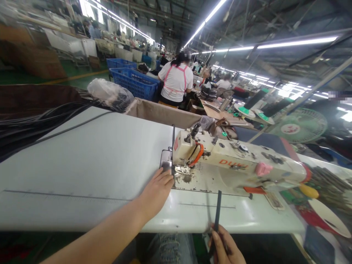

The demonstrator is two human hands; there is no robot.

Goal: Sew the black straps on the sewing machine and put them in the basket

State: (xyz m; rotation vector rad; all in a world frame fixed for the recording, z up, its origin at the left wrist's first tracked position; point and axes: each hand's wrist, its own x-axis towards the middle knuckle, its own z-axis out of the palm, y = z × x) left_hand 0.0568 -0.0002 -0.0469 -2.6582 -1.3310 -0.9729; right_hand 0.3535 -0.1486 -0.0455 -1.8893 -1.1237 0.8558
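My left hand lies on the bed of a white sewing machine, fingers stretched out flat by the metal plate left of the needle area. Its fingertips touch the plate and the edge of a narrow dark strip that runs under the machine head; the strip's far end comes out behind. Down at the table's front edge, my right hand pinches another dark strip between thumb and fingers. That strip stands up from the hand, its free end pointing toward the machine.
Long dark strips are heaped on the left of the white table. A fabric-lined bin sits behind it, with blue crates and a seated person beyond. Thread cones and a fan stand at right.
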